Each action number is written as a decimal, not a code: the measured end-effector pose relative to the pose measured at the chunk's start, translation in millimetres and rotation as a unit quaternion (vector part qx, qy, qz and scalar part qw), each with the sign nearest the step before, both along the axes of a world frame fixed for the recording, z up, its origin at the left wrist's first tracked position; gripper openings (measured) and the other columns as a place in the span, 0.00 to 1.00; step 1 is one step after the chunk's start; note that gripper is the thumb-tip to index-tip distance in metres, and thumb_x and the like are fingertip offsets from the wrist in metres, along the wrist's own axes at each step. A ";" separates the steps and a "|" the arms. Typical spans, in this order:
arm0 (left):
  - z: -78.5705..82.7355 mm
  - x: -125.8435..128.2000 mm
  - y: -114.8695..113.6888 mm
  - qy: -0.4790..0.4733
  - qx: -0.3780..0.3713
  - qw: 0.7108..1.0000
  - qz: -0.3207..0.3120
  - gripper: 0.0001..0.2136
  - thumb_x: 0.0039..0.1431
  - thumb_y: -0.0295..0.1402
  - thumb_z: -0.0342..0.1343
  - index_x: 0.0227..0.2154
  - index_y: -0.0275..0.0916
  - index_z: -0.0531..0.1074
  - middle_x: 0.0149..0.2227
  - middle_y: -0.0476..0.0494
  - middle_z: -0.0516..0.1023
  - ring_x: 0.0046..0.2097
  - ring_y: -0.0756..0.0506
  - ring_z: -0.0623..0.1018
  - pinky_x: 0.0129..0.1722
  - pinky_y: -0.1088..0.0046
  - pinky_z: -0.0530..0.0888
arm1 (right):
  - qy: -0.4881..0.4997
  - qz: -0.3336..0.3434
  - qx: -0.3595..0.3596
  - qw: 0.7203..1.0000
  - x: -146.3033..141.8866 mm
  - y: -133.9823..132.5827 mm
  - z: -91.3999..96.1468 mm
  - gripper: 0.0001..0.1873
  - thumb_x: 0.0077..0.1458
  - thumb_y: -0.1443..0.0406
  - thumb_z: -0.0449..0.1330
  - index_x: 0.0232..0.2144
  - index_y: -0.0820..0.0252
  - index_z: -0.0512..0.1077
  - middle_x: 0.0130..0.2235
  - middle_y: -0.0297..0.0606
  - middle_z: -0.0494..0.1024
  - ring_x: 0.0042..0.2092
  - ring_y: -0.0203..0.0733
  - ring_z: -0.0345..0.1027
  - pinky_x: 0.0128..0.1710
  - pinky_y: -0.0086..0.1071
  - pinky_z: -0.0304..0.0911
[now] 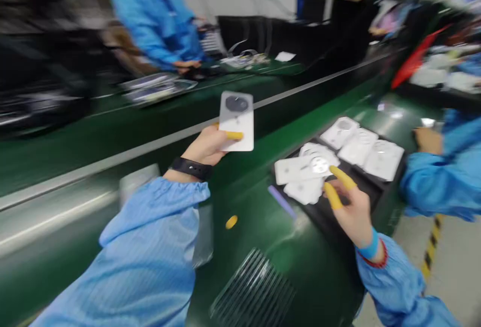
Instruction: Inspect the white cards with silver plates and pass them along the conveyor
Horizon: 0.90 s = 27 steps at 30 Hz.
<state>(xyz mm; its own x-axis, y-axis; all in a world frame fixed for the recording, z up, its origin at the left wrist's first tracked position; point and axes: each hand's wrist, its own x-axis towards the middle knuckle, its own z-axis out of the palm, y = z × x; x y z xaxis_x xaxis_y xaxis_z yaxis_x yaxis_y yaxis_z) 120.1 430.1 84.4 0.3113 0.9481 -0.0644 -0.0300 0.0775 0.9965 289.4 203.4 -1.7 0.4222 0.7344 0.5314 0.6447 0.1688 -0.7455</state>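
My left hand (214, 144), with yellow finger cots, grips a white phone back cover (246, 116) by its lower part, thumb across its face. The cover stands upright and has a dark oval camera area near the top. My right hand (349, 209) also wears yellow finger cots. Its thumb and index finger are apart at the right end of another white cover (291, 170), which lies on a loose pile in a black tray (376, 181). Whether the fingertips touch that cover is blurred.
More white covers (363, 145) fill the tray's far side. On the green bench lie a purple strip (281, 201), a yellow finger cot (231, 222) and a clear ribbed tray (253, 292). A co-worker's blue sleeve (443, 176) is close at right; another person (158, 26) works across the bench.
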 end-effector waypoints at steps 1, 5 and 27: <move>1.7 -34.7 -24.4 0.018 -0.020 0.999 0.022 0.14 0.59 0.31 0.61 0.46 0.31 0.72 0.46 0.40 0.77 0.43 0.43 0.78 0.43 0.61 0.76 | -0.034 0.056 -0.003 0.998 -13.6 -9.6 3.0 0.18 0.60 0.67 0.58 0.53 0.57 0.69 0.38 0.40 0.80 0.38 0.40 0.76 0.42 0.35 0.74; 9.9 -130.0 -148.8 0.049 -0.057 0.991 0.113 0.33 0.41 0.29 0.71 0.53 0.34 0.68 0.41 0.41 0.82 0.37 0.43 0.81 0.34 0.69 0.79 | -0.195 0.338 -0.076 0.918 -78.3 -48.8 -12.2 0.24 0.57 0.61 0.62 0.53 0.66 0.69 0.54 0.55 0.72 0.56 0.56 0.68 0.53 0.47 0.70; -123.8 -113.7 -323.1 -0.076 -0.193 0.958 0.198 0.14 0.41 0.42 0.69 0.25 0.36 0.81 0.27 0.43 0.81 0.36 0.41 0.77 0.32 0.72 0.71 | -0.101 0.477 -0.047 0.872 -101.4 -56.1 -15.8 0.08 0.62 0.65 0.58 0.43 0.60 0.74 0.42 0.43 0.74 0.43 0.39 0.71 0.43 0.34 0.72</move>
<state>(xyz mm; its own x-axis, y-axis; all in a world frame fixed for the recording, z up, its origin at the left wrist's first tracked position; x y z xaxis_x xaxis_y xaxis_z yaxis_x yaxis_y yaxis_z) 6.3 107.0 -39.5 -0.0337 0.9087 -0.4161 -0.2752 0.3918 0.8779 188.0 147.3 -17.5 -0.4991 0.7446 0.4433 0.3639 0.6444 -0.6726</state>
